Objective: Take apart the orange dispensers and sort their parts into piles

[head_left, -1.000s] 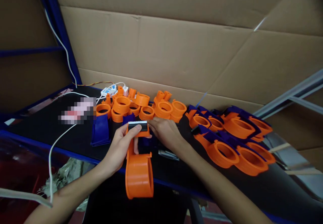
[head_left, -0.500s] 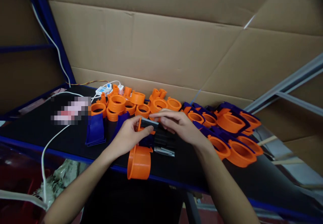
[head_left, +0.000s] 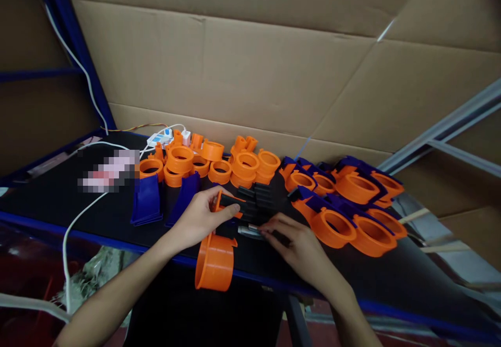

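My left hand (head_left: 203, 214) is closed round an orange tape dispenser (head_left: 215, 263), gripping its upper end with the thumb across a black piece (head_left: 230, 201). The dispenser's wide ring hangs below the hand, over the front edge of the table. My right hand (head_left: 291, 240) has its fingertips pinched on the right end of thin metal strips (head_left: 249, 230) that lie on the table. Just behind these strips lie several ribbed black pieces (head_left: 258, 195). The fingers partly cover the strips, so how many are gripped I cannot tell.
Several orange rings (head_left: 245, 165) stand along the back, with curved blue plates (head_left: 146, 201) at left. Orange and blue dispensers (head_left: 332, 227) are grouped at right. A white power strip (head_left: 160, 138) and cables lie at the back left, before a cardboard wall (head_left: 250, 65).
My right hand has left the dispenser's top and moved down toward me to the metal strips. My left hand still holds the dispenser, whose ring has dropped slightly.
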Tool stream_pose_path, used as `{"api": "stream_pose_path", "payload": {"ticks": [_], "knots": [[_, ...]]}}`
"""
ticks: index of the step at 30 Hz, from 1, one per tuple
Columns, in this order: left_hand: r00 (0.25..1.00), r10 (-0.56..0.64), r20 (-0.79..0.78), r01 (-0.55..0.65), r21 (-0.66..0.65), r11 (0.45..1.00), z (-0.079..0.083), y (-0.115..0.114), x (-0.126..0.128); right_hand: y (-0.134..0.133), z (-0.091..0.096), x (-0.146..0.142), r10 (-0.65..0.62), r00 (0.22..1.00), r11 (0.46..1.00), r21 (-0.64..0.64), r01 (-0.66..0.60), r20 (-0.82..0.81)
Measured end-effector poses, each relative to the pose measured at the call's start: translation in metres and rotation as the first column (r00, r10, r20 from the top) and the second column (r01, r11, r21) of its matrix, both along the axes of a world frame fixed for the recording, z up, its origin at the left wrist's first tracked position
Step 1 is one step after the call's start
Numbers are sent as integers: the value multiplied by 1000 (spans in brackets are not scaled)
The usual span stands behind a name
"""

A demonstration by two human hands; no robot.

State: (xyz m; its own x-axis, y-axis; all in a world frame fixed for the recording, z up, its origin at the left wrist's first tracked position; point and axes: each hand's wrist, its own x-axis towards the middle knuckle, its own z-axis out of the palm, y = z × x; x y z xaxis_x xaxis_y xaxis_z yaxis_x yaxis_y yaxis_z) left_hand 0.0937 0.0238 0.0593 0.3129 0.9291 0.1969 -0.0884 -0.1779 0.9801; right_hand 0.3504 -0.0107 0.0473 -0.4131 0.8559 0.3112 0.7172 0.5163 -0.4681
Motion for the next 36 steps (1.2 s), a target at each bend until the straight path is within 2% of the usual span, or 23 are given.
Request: {"api": "stream_pose_path", "payload": {"ticks": [5,15,23,26,31,36], "knots": [[1000,-6,9,6,9,1000,0,1,1,0,-13,4,-45,996,997,73,39,79],[999,-46,-16,46,-3,999,1,-2,2,-6,-9,-5,11,994,999,-39,-7,108],[998,-50,-47,50,15,999,0,1,-1,-5,-20,-9,17,990,1000,8,-18,141],[994,-65,-89,65,-3,998,1,0,-2,-6,-17,-9,35,993,999,2,-36,115],[984,-94,-152,94,-7,996,-4,-1,2,-7,6,-24,-42,998,989,143,48,-43],[980,-113,-161,112,-13,994,-11,2,5,0,13,-47,-1,1000,947,323,4,-10]]}}
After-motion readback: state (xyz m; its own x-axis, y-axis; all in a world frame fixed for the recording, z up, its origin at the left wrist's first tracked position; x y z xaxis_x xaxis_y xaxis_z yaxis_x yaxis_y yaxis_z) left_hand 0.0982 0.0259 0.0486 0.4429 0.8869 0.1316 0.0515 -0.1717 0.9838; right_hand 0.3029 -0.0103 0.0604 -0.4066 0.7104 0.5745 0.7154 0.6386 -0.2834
